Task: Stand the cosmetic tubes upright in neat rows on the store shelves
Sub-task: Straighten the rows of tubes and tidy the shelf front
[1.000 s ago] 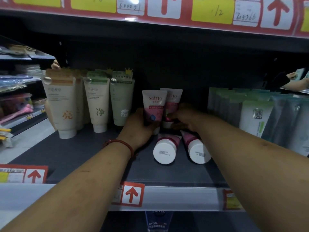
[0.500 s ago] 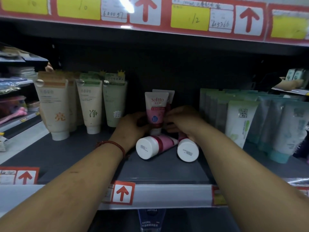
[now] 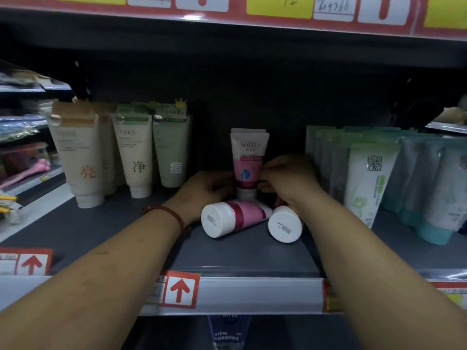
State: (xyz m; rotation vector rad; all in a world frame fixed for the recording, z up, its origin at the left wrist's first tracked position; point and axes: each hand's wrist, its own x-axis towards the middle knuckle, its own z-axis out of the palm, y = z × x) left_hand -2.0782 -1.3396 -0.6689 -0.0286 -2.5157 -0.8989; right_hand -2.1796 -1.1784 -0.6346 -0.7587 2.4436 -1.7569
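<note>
Two pink and white Softto tubes stand upright in the middle of the dark shelf (image 3: 75, 231), the front tube (image 3: 249, 157) hiding most of the one behind it (image 3: 249, 130). My left hand (image 3: 204, 190) grips the front tube's lower left side. My right hand (image 3: 285, 178) pinches its right side. In front of them two more pink tubes lie on their sides with white caps toward me: the left lying tube (image 3: 232, 217) and the right lying tube (image 3: 284, 223), partly under my right wrist.
Cream and green tubes (image 3: 131, 152) stand in rows at the left. Pale green and blue tubes (image 3: 366, 178) stand packed at the right. The shelf's front rail (image 3: 252, 294) carries red arrow labels. Another shelf hangs close overhead.
The two upright tubes have been lined up one behind the other, so the back one is nearly hidden. The left lying tube has swung so its cap points further left.
</note>
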